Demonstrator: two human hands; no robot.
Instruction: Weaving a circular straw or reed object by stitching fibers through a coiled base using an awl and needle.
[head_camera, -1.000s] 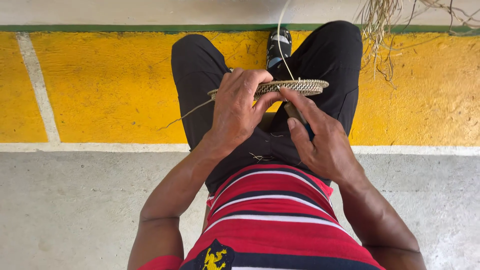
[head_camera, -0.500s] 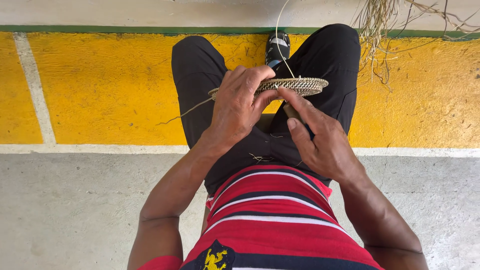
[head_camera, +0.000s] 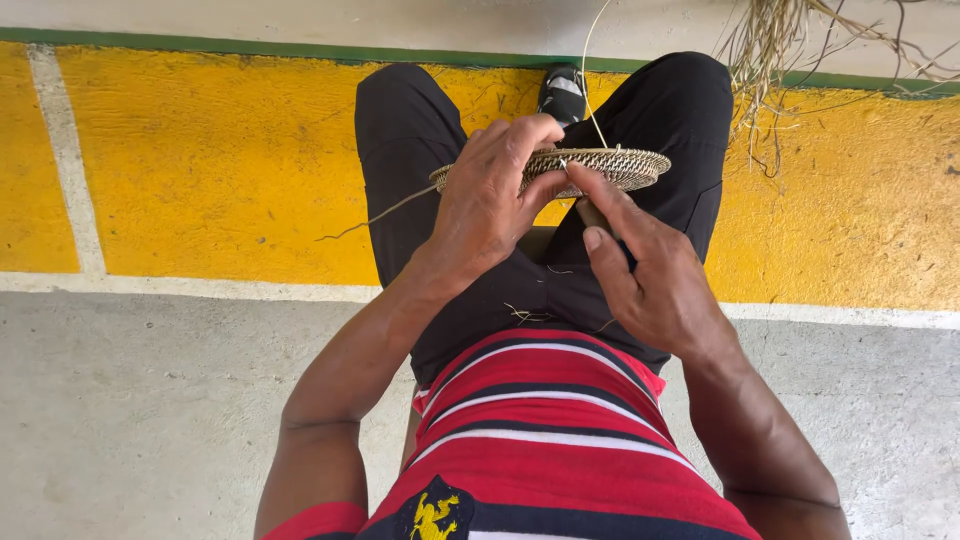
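Head view: woven disc (head_camera: 610, 165) lies flat.

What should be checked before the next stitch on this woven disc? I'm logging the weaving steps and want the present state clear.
1. Left hand has a grip on the woven disc: ok.
2. Right hand fingers at the disc's near edge: ok.
3. Thin strand rises free from the disc: ok.
4. Disc level over the lap: ok.
5. What the right hand pinches: cannot tell.
6. Dry fibre bundle lies beyond the right knee: ok.
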